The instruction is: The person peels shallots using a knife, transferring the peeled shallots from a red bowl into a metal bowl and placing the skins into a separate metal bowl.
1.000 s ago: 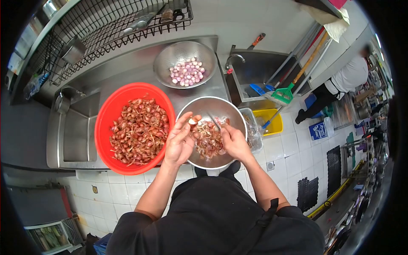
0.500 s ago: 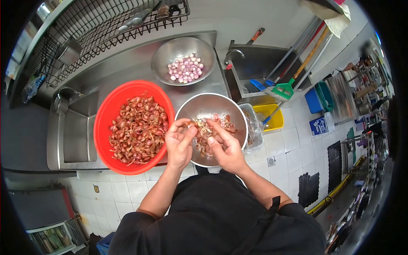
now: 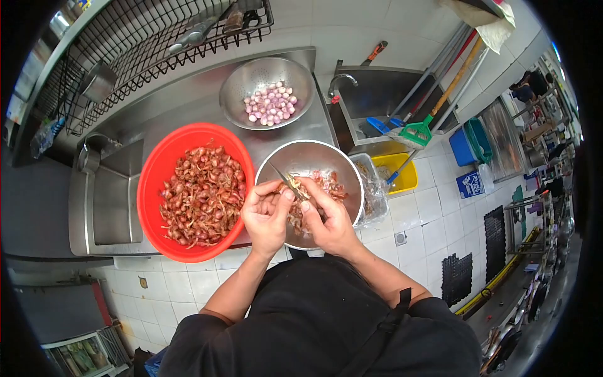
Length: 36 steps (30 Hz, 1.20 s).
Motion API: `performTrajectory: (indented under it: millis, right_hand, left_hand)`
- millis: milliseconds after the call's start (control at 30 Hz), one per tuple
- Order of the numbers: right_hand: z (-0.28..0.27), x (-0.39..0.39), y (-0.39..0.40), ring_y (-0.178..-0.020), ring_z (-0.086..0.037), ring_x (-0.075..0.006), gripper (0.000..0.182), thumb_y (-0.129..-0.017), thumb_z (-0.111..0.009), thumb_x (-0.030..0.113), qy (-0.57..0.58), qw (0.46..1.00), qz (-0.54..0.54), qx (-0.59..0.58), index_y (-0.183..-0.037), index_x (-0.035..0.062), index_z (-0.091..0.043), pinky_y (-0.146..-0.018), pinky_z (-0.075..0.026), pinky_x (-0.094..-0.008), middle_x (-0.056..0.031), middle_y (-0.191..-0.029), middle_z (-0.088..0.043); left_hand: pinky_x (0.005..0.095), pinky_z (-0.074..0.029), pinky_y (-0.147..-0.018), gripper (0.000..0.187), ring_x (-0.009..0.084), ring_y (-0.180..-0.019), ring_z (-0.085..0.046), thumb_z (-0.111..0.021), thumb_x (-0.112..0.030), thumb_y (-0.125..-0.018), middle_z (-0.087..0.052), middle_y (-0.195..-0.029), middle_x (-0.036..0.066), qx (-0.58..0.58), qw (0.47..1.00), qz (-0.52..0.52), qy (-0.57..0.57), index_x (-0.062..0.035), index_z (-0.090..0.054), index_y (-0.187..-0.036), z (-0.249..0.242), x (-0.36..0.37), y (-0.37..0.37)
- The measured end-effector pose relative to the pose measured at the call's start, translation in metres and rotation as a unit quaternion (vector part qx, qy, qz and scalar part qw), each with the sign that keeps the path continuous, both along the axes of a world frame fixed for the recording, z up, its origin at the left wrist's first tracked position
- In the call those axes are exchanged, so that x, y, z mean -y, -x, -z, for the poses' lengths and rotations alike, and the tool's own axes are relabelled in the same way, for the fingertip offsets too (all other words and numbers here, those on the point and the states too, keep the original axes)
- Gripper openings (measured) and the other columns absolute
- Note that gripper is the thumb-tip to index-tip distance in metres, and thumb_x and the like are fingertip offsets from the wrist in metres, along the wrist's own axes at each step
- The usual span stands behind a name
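My left hand [image 3: 265,218] and my right hand [image 3: 330,223] meet over a steel bowl [image 3: 308,154] that has shallot skins [image 3: 331,186] in it. A small knife [image 3: 280,173] points up and left from between them, its handle end in my right fingers. My left thumb and fingers pinch a shallot [image 3: 295,183], mostly hidden by the fingers. Left of the bowl, a red basin [image 3: 151,195] is heaped with unpeeled shallots [image 3: 204,195]. Behind it, a steel colander [image 3: 233,85] holds peeled pinkish-white shallots [image 3: 271,105].
A steel sink [image 3: 116,210] lies at the left, below a wire rack [image 3: 157,47]. At the right are a plastic tub [image 3: 377,195], a yellow bucket [image 3: 407,173], and a deep sink [image 3: 377,94] with broom and mop handles leaning across it.
The knife blade now shows clearly above my fingers, where it was hard to make out before. Both hands have turned slightly and stay over the bowl. The view has shifted a little.
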State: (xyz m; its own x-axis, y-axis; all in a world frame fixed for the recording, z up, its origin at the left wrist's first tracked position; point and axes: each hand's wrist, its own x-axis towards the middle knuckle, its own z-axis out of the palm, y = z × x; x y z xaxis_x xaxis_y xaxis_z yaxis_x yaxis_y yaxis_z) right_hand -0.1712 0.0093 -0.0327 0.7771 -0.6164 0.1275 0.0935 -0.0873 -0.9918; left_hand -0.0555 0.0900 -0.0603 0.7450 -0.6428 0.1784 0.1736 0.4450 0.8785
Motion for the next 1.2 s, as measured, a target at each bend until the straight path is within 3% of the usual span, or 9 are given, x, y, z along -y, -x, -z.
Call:
performTrajectory:
  millis: [167, 367, 467, 533, 833, 900, 933, 1100, 1200]
  right_hand:
    - [0.006, 0.000, -0.007, -0.101, -0.060, -0.0120, 0.041, -0.097, -0.054, 0.005, 0.016, 0.999, 0.033, 0.017, -0.136, -0.0069, -0.049, -0.087, -0.048, -0.0258, -0.0131, -0.119, -0.064]
    - [0.000, 0.006, -0.007, -0.065, -0.051, 0.0007, 0.038, -0.100, -0.055, 0.010, -0.125, 0.991, 0.021, 0.030, -0.136, -0.0014, -0.053, -0.055, -0.040, -0.0153, -0.0040, -0.087, -0.064]
    - [-0.020, 0.014, -0.005, -0.051, -0.047, -0.0025, 0.036, -0.102, -0.053, 0.018, -0.306, 0.951, -0.037, -0.016, -0.134, 0.0022, -0.055, -0.042, -0.036, -0.0181, -0.0003, -0.071, -0.056]
    - [-0.021, 0.018, -0.007, -0.042, -0.041, -0.0052, 0.036, -0.104, -0.050, 0.026, -0.374, 0.927, -0.033, 0.005, -0.132, 0.0046, -0.057, -0.034, -0.029, -0.0206, 0.0009, -0.064, -0.050]
    - [0.019, 0.028, 0.001, -0.049, -0.050, -0.0063, 0.036, -0.101, -0.053, 0.023, -0.176, 0.979, 0.093, -0.045, -0.128, 0.0010, -0.061, -0.043, -0.040, -0.0233, -0.0040, -0.063, -0.058]
    - [0.040, 0.036, -0.001, -0.060, -0.064, -0.0207, 0.035, -0.099, -0.054, 0.021, 0.119, 0.976, 0.151, -0.104, -0.122, -0.0027, -0.063, -0.059, -0.051, -0.0334, -0.0166, -0.074, -0.068]
    - [0.030, 0.046, 0.007, -0.080, -0.069, -0.0361, 0.034, -0.096, -0.053, 0.019, 0.128, 0.954, 0.046, -0.267, -0.117, -0.0047, -0.064, -0.076, -0.052, -0.0410, -0.0275, -0.087, -0.068]
    - [0.045, 0.034, 0.013, -0.072, -0.063, -0.0177, 0.032, -0.098, -0.054, 0.020, 0.172, 0.960, 0.062, -0.211, -0.117, -0.0040, -0.064, -0.072, -0.051, -0.0312, -0.0155, -0.081, -0.068]
    - [0.016, 0.018, 0.005, -0.089, -0.063, -0.0081, 0.041, -0.097, -0.055, 0.005, -0.056, 0.998, 0.024, -0.028, -0.137, -0.0003, -0.051, -0.076, -0.052, -0.0281, -0.0077, -0.101, -0.070]
  left_hand:
    - [0.0262, -0.053, -0.085, 0.025, 0.0149, -0.094, -0.064, -0.063, 0.010, -0.089, -0.062, -0.107, 0.014, 0.052, 0.998, -0.033, 0.022, 0.0052, -0.054, -0.112, 0.002, 0.006, 0.003]
    - [0.0275, -0.052, -0.089, 0.030, 0.0162, -0.098, -0.063, -0.061, 0.013, -0.088, -0.062, -0.109, 0.015, 0.178, 0.981, -0.064, 0.040, 0.0036, -0.053, -0.115, 0.009, 0.009, -0.004]
    - [0.0291, -0.054, -0.086, 0.028, 0.0172, -0.097, -0.064, -0.060, 0.007, -0.092, -0.064, -0.109, 0.015, 0.083, 0.997, -0.003, 0.004, 0.0025, -0.053, -0.119, 0.007, 0.006, -0.010]
    - [0.0288, -0.054, -0.081, 0.026, 0.0184, -0.098, -0.064, -0.058, 0.001, -0.095, -0.066, -0.110, 0.014, -0.186, 0.967, 0.148, 0.089, 0.0032, -0.055, -0.121, 0.011, 0.007, -0.021]
    - [0.0246, -0.050, -0.081, 0.028, 0.0170, -0.096, -0.058, -0.057, -0.008, -0.097, -0.060, -0.119, 0.013, -0.336, 0.914, 0.206, 0.097, 0.0052, -0.057, -0.122, 0.012, 0.004, -0.043]
    - [0.0230, -0.049, -0.080, 0.028, 0.0164, -0.095, -0.057, -0.056, -0.008, -0.097, -0.059, -0.119, 0.012, -0.270, 0.934, 0.216, 0.087, 0.0058, -0.056, -0.122, 0.017, 0.003, -0.046]
    - [0.0223, -0.049, -0.080, 0.030, 0.0162, -0.094, -0.056, -0.056, -0.009, -0.098, -0.059, -0.117, 0.012, -0.230, 0.948, 0.212, 0.060, 0.0044, -0.056, -0.124, 0.018, 0.001, -0.048]
    - [0.0241, -0.049, -0.081, 0.031, 0.0173, -0.095, -0.059, -0.056, -0.009, -0.099, -0.061, -0.116, 0.014, -0.236, 0.947, 0.205, 0.069, 0.0019, -0.056, -0.128, 0.014, -0.002, -0.046]
    - [0.0257, -0.050, -0.081, 0.032, 0.0182, -0.096, -0.061, -0.056, -0.008, -0.098, -0.062, -0.117, 0.015, -0.200, 0.960, 0.185, 0.060, 0.0018, -0.056, -0.129, 0.012, 0.000, -0.041]
